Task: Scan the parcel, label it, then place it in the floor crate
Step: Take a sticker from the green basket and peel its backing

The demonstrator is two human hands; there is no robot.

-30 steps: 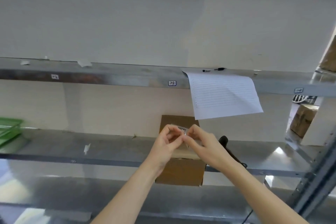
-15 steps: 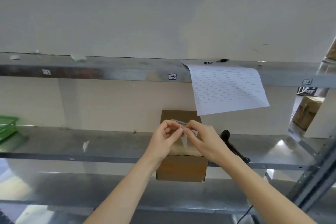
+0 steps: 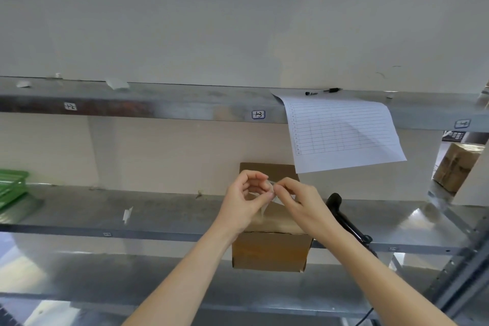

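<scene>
- The brown cardboard parcel (image 3: 270,249) sits on the grey metal shelf (image 3: 164,214), its front face overhanging the shelf's front edge.
- Both hands meet directly above the parcel's top, toward its rear half.
- The left hand (image 3: 244,202) and the right hand (image 3: 299,202) each pinch the small white label (image 3: 272,185) between thumb and fingertips, so both grips are pressed together on it, apparently peeling its backing.
- The label's long axis runs left to right, between the two grips.
- The parcel's top lies straight below the label, equally near either hand, so sticking it down looks like a short downward move.
- The black handheld scanner (image 3: 344,217) lies just right of the parcel, nearer the right hand.
</scene>
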